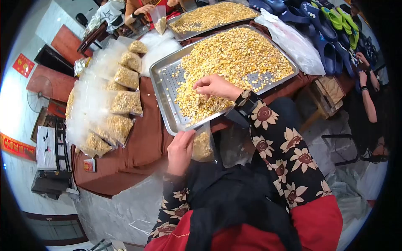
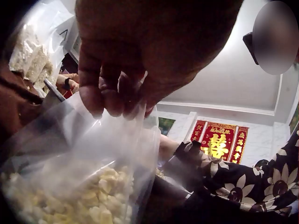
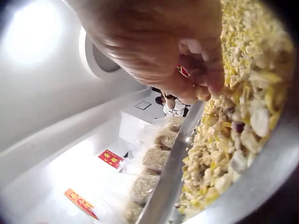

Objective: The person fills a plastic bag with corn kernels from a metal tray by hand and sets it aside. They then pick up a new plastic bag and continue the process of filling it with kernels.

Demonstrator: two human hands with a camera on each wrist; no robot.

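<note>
My left hand (image 1: pixel 181 152) pinches the top of a clear plastic bag (image 1: pixel 204 146) at the tray's near edge. Yellow and cream kernel-like pieces (image 2: pixel 100 196) fill the bag's lower part in the left wrist view. Over the metal tray (image 1: pixel 164 109), my right hand (image 1: pixel 217 87) is low above a broad heap of the same loose pieces (image 1: pixel 238 50). In the right wrist view, the thumb and fingertips (image 3: pixel 215 84) come together on a small yellowish piece (image 3: pixel 202 93).
Several filled bags (image 1: pixel 125 102) stand on the brown tablecloth (image 1: pixel 138 146) at left. A second heaped tray (image 1: pixel 213 19) lies beyond, where another person's hand (image 1: pixel 144 9) holds a bag. White plastic (image 1: pixel 289 39) and blue slippers (image 1: pixel 328 54) are at right, near a wooden stool (image 1: pixel 322 100).
</note>
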